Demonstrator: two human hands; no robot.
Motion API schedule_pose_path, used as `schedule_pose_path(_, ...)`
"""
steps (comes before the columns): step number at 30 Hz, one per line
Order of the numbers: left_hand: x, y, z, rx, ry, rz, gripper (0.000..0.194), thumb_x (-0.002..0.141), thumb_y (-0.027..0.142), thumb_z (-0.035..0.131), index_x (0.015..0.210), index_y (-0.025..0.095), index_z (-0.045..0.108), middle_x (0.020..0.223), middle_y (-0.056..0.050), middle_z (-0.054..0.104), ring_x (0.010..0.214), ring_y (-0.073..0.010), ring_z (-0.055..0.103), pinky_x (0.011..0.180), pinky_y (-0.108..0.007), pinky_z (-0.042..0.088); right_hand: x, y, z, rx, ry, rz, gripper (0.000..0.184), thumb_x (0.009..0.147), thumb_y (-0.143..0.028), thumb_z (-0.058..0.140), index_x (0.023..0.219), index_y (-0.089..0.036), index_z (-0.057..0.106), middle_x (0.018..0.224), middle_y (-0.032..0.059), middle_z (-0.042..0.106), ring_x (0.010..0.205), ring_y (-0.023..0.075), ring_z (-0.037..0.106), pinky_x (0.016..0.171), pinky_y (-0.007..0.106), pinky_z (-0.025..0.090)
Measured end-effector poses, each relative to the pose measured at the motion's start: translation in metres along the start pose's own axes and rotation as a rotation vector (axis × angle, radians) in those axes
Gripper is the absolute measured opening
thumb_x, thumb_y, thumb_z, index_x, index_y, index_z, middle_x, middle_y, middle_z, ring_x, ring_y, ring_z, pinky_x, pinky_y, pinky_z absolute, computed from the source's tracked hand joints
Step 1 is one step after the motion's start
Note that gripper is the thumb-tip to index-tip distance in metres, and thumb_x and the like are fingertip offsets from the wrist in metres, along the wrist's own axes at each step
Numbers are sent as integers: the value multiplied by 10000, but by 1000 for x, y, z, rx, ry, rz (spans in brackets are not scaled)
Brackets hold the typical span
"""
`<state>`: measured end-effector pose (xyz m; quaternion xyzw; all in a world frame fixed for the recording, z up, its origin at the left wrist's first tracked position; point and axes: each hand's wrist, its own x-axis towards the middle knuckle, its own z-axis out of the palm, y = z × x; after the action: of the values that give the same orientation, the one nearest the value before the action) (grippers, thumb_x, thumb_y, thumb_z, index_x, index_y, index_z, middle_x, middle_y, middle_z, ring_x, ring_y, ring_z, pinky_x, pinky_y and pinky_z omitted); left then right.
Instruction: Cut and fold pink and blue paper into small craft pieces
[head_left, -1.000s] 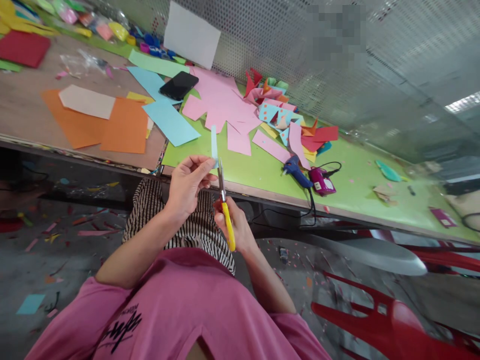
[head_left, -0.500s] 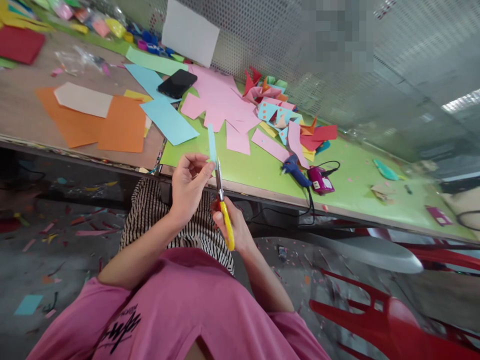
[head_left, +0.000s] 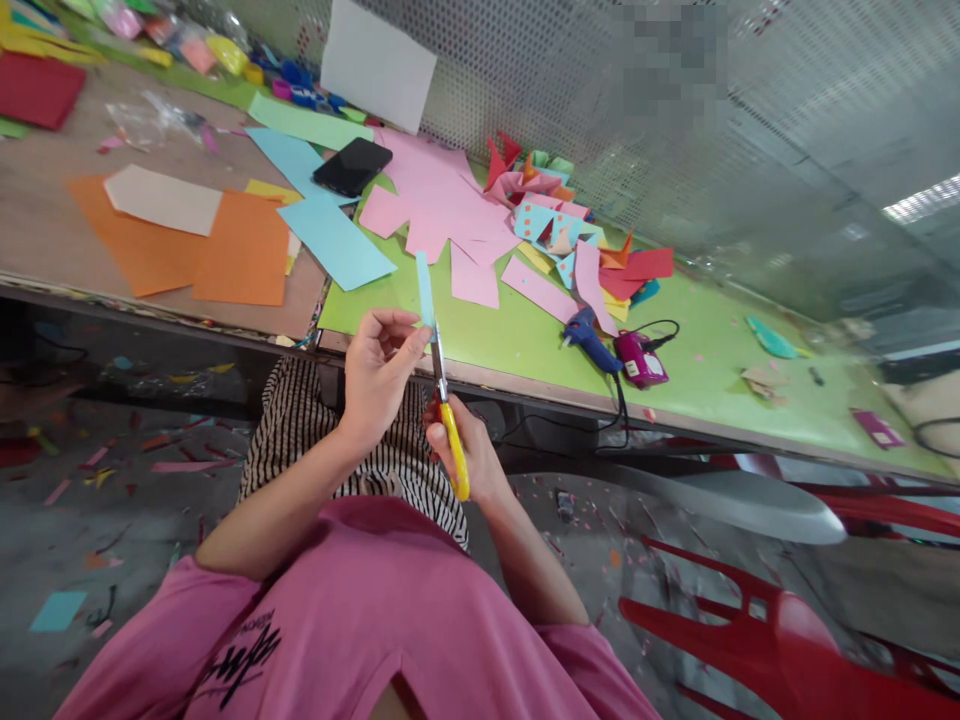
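Observation:
Between the thumb and fingers of my left hand (head_left: 382,375) is a narrow light-blue paper strip (head_left: 424,288), pointing up and away from me. My right hand (head_left: 472,450) is wrapped round the yellow handle of a pair of scissors (head_left: 456,450). The metal blades run up beside the strip, close to my left fingertips, and look nearly closed. Whether they touch the paper I cannot tell. Both hands are held in front of the table's near edge, above my lap. My right fingers are partly hidden by the handle.
On the green table (head_left: 517,345) lie pink paper (head_left: 450,200), blue paper (head_left: 341,245), a black phone (head_left: 352,167), a blue glue gun (head_left: 592,340) and a purple box (head_left: 641,360). Orange sheets (head_left: 240,250) lie to the left. A red chair (head_left: 795,640) stands at lower right.
My hands, the strip and the scissors stay almost in the same place. The view has shifted very slightly.

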<state>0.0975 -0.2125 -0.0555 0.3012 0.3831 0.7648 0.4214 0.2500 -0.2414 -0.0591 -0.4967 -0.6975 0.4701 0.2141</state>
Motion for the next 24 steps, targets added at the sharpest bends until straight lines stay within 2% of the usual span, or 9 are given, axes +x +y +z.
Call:
schedule_pose_path(14,0,-1,-1,-16,-33,2,204,818,294,805,927,229,645,738,46,605,620,-73,549,582,-190,467,-2,0,-1,-10,4,10,605,827,-825,536,895,-225,512,733,-18,511,614,124,465,538,240,417)
schedule_pose_path(24,1,-1,-1,12,-25,-17,246,807,324,815,967,233,652,731,43,611,621,-82,568,580,-197,486,-3,3,0,6,-5,22,603,830,-827,533,878,-228,491,671,-46,474,547,109,460,516,241,379)
